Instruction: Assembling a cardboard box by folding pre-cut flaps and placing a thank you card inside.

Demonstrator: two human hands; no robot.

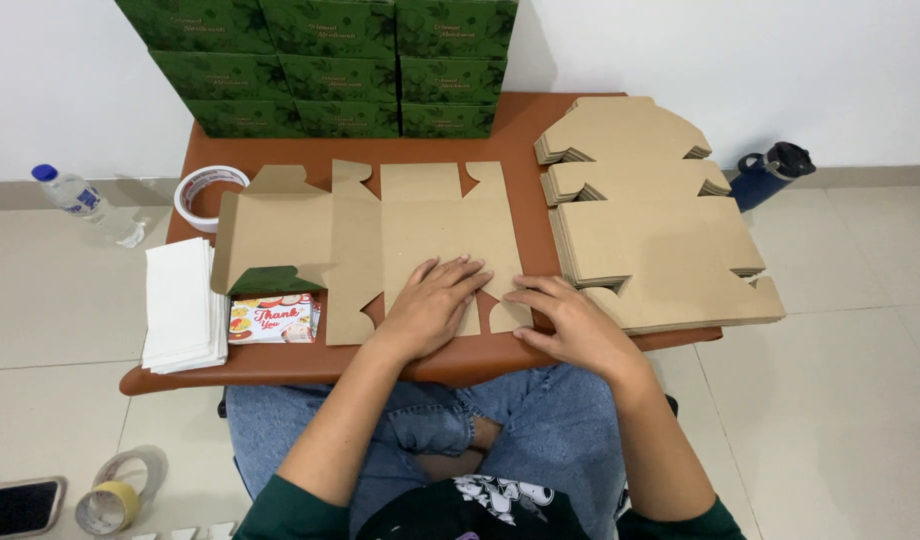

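One flat cardboard box blank (380,245) lies unfolded mid-table, a stack of like blanks (650,225) just right of it, nine green boxes (320,65) at the far edge. Tape roll (208,195), white paper pile (185,305) and a printed card (272,318) crowd the left — bare table (280,365) only along the near edge. Left hand (432,305) presses flat, fingers spread, on the blank; right hand (570,322) rests palm-down at its right flap — neither grips.
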